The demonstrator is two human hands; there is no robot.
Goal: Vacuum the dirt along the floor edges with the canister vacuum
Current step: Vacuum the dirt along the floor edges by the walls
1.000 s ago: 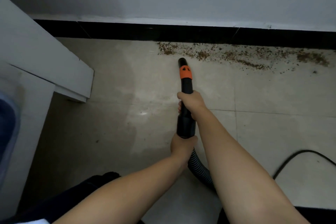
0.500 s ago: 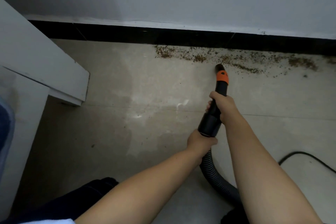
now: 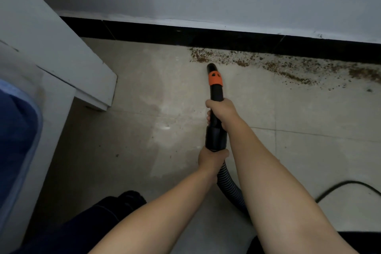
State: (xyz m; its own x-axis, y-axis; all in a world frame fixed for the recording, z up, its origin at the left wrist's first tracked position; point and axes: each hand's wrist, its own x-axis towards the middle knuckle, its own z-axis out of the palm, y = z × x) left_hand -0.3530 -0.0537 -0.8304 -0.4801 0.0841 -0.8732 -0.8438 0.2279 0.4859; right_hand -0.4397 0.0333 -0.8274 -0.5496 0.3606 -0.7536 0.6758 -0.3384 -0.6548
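A black vacuum nozzle (image 3: 215,95) with an orange collar (image 3: 215,79) points at the floor edge, its tip just below the left end of a brown dirt strip (image 3: 288,68). The dirt runs rightward along the black baseboard (image 3: 226,39). My right hand (image 3: 221,111) grips the nozzle tube partway up. Lower down, my left hand (image 3: 212,159) grips the wide cuff where the ribbed grey hose (image 3: 228,185) joins. The hose bends down and right behind my right forearm. The canister itself is out of sight.
A white furniture panel (image 3: 61,64) juts out at the left, with something blue (image 3: 16,130) beside it. A black power cord (image 3: 348,185) curves over the beige tiles at the lower right. My dark-trousered leg (image 3: 99,216) is at the bottom left. Grey wall above the baseboard.
The nozzle swung right into the dirt half a second ago, and has come back left to the strip's left end. Both hands kept their grip on it.
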